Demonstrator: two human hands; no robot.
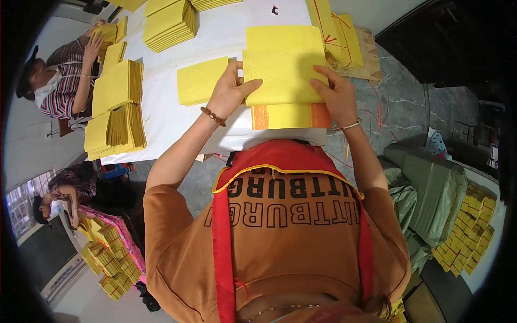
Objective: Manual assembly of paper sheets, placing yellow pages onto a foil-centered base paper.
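Observation:
In front of me on the white-covered table lies yellow paper (285,75), with another yellow sheet edge (283,36) showing behind it. My left hand (230,92) grips its left side, the thumb on top. At the right side my right hand (336,94) has its thumb and forefinger on the edge. Whether this is one sheet or several, I cannot tell. Beneath its near edge shows a yellow strip (283,117) with orange ends. Just left of my left hand sits a smaller yellow paper stack (202,81).
Yellow paper stacks (169,24) stand on the white tabletop (161,91), more (117,89) along its left edge. Bundles tied with red string (344,40) lie at the far right. A person (62,81) handles paper at left; another (70,188) is behind. Green-wrapped bales (425,188) stand at right.

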